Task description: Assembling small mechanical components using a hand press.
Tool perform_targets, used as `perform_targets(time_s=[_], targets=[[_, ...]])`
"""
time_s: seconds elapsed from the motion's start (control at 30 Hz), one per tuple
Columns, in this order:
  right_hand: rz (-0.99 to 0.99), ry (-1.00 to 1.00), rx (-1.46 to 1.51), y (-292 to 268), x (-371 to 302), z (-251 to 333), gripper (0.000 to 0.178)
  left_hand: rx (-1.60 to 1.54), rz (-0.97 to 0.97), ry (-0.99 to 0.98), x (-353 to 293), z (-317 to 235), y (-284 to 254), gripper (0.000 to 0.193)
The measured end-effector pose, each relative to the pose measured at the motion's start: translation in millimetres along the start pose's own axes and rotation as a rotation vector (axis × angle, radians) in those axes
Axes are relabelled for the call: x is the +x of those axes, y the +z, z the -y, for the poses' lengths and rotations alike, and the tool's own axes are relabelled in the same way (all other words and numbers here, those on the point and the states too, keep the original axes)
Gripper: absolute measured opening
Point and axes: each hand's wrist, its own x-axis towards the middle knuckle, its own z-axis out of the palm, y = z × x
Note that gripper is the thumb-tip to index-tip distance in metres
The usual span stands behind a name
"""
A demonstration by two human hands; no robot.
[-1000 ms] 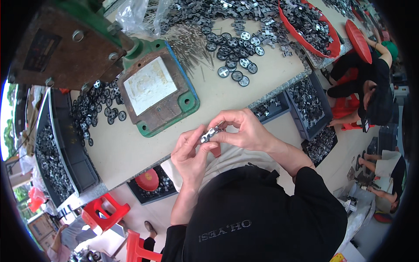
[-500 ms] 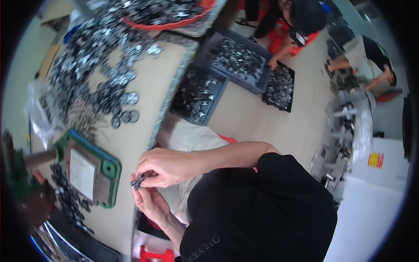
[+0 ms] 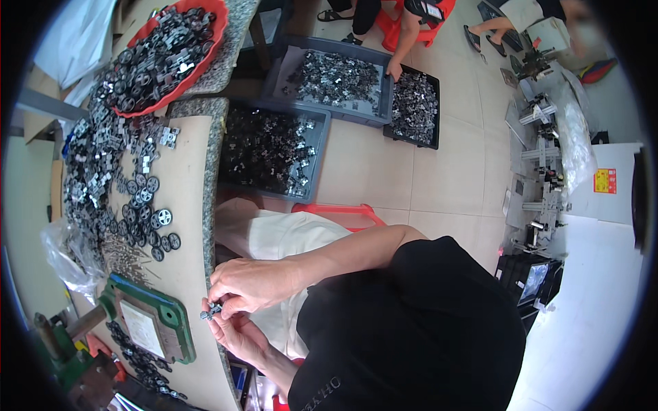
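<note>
My bare right hand (image 3: 257,282) and bare left hand (image 3: 241,338) were pinched on a small, grey, knobbly part (image 3: 212,312). It sat at my fingertips, near the flat beige tabletop (image 3: 186,267).

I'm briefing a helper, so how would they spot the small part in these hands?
On the left runs a pale table, with a green press base near its lower end. Right of that base, at the table's edge, the person's right hand and left hand hold a small grey part. Unlike the loose parts heaped on the table, this one is gripped.
</note>
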Motion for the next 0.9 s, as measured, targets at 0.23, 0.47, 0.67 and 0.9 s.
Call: perform_targets(time_s=[0.23, 0.47, 0.67, 0.9], targets=[[-0.273, -0.071, -0.007, -22, -20, -1, 0.022, -0.032, 0.017, 0.016, 8, 4, 7, 0.025], [-0.737, 0.394, -0.086, -115, -120, -133, 0.020, 0.026, -0.005, 0.054, 13, -4, 29, 0.025], [-0.993, 1.028, -0.738, -288, -212, -329, 0.043, 0.074, -0.023, -0.014, 17, 3, 42, 0.028], [-0.906, 1.382, -0.163, -363, -172, -351, 0.019, 0.090, -0.107, -0.023, 21, 7, 57, 0.027]])
